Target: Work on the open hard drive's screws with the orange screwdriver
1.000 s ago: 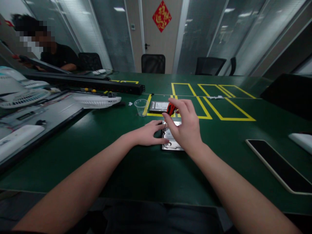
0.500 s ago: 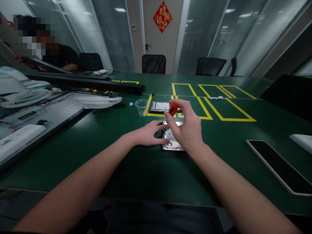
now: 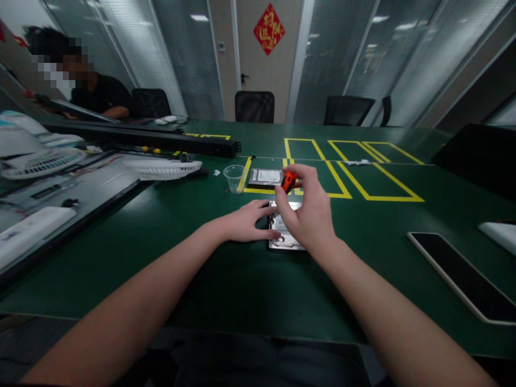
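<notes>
A silver hard drive (image 3: 287, 242) lies flat on the green table in front of me. My left hand (image 3: 250, 220) holds it at its left side, thumb and fingers spread onto the edge and top. Above the drive, my right hand (image 3: 312, 207) is closed around the red-and-black handle of a screwdriver (image 3: 288, 181). The handle leans a little, and its tip is hidden behind my fingers. My right hand also covers the drive's right part. Just beyond sits a second hard drive (image 3: 266, 177), beside a clear plastic cup (image 3: 235, 180).
Yellow tape (image 3: 382, 198) marks rectangles on the green table (image 3: 201, 290). A phone (image 3: 463, 274) lies at the right. White fan parts (image 3: 161, 167), a large flat panel (image 3: 100, 188) and a long black bar (image 3: 193, 144) fill the left. A person (image 3: 102, 97) sits at the far left.
The screwdriver handle has turned and shifted slightly to the right in my right hand's fingers. My left hand and the hard drive stay in place.
</notes>
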A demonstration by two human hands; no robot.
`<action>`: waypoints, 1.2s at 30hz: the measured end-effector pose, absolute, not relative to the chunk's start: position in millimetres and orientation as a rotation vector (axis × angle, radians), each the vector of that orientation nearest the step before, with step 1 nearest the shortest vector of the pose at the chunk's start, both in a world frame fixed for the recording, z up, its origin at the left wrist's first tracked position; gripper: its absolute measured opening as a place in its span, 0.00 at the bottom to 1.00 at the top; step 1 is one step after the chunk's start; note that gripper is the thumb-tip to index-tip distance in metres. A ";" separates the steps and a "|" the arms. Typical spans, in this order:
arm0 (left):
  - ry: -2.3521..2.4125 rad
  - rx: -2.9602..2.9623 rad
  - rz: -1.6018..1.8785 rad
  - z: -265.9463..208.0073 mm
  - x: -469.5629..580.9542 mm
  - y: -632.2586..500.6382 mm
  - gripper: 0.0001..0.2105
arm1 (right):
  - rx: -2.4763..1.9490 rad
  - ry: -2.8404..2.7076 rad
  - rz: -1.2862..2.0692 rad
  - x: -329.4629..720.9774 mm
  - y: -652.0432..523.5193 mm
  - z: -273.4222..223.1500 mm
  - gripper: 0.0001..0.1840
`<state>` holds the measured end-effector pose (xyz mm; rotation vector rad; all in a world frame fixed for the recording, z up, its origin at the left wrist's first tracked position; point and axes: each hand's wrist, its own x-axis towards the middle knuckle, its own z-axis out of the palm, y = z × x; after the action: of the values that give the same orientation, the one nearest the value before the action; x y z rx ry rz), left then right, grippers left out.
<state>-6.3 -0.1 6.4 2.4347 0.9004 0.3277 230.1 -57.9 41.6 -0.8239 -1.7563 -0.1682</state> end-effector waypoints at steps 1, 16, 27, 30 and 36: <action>0.895 2.441 0.328 6.4 -6.1 0.0 0.47 | -0.827 -1.759 -0.180 230.3 -57.4 42.1 0.22; 0.886 2.438 0.375 5.1 -6.5 -3.5 0.46 | -0.816 -1.753 -0.248 228.4 -61.9 42.1 0.21; 0.901 2.406 0.335 5.6 -8.2 -4.1 0.49 | -0.791 -1.806 -0.194 226.2 -63.3 45.5 0.27; 0.862 2.424 0.381 4.9 -7.9 -3.4 0.45 | -0.825 -1.791 -0.192 226.7 -63.0 43.3 0.24; 0.917 2.426 0.333 2.9 -10.5 -2.5 0.46 | -0.802 -1.730 -0.238 227.1 -63.6 43.6 0.19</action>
<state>-10.5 -2.5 2.9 2.4263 0.9168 0.3326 227.1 -63.6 43.6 -0.8021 -1.7300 -0.2383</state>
